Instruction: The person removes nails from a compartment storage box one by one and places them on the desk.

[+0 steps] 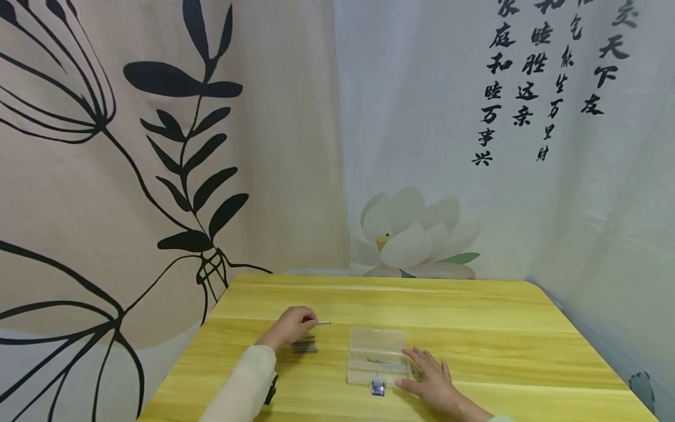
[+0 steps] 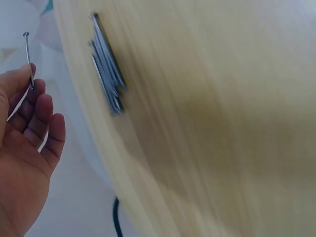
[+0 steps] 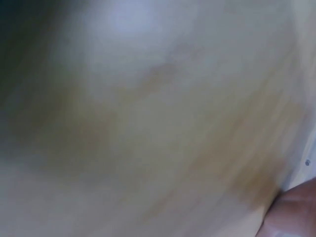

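Observation:
My left hand (image 1: pixel 295 324) pinches a single metal nail (image 2: pixel 27 52) between thumb and fingertip, its flat head pointing away from the palm. Just below that hand, a small bundle of nails (image 1: pixel 304 345) lies on the table. A clear plastic box (image 1: pixel 375 338) lies open in front, with one or more thin nails (image 1: pixel 386 363) inside it. My right hand (image 1: pixel 432 384) has its fingers spread and rests at the box's right edge. In the right wrist view only a blurred bit of the right hand (image 3: pixel 294 215) shows, at the lower corner.
A small blue-and-white piece (image 1: pixel 378 388) sits at the front edge of the box. Near the left sleeve is a black object (image 1: pixel 271 391), partly hidden. The wood-grain table (image 1: pixel 474 310) ends at a printed curtain (image 1: pixel 290 146) behind it.

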Tool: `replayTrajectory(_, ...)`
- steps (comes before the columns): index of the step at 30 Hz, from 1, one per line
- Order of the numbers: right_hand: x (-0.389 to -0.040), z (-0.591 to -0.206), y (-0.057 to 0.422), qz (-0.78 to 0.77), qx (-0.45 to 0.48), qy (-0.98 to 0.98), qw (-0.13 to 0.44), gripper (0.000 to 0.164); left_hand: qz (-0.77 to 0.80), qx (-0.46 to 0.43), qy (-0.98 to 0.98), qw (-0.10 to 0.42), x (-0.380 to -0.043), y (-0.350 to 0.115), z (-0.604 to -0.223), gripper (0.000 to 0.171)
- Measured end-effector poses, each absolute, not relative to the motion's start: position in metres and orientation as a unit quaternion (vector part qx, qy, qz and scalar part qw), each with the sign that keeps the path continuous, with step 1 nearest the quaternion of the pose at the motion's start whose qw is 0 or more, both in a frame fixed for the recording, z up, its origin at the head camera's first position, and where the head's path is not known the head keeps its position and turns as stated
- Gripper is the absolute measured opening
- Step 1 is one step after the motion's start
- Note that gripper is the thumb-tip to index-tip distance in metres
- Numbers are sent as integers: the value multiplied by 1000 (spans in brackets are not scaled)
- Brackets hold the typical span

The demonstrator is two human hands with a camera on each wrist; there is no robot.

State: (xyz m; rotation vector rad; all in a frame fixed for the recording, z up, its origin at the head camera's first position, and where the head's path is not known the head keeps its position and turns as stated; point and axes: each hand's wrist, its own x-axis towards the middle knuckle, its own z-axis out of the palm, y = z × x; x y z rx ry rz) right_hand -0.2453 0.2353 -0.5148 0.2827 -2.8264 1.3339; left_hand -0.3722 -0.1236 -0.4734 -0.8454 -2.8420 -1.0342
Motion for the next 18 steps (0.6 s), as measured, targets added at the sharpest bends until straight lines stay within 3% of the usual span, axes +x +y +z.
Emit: replayTrajectory(18,-244,-516,234,427,95,-899,-1,74,-296,-227,-928,16,-370,-153,-493,12)
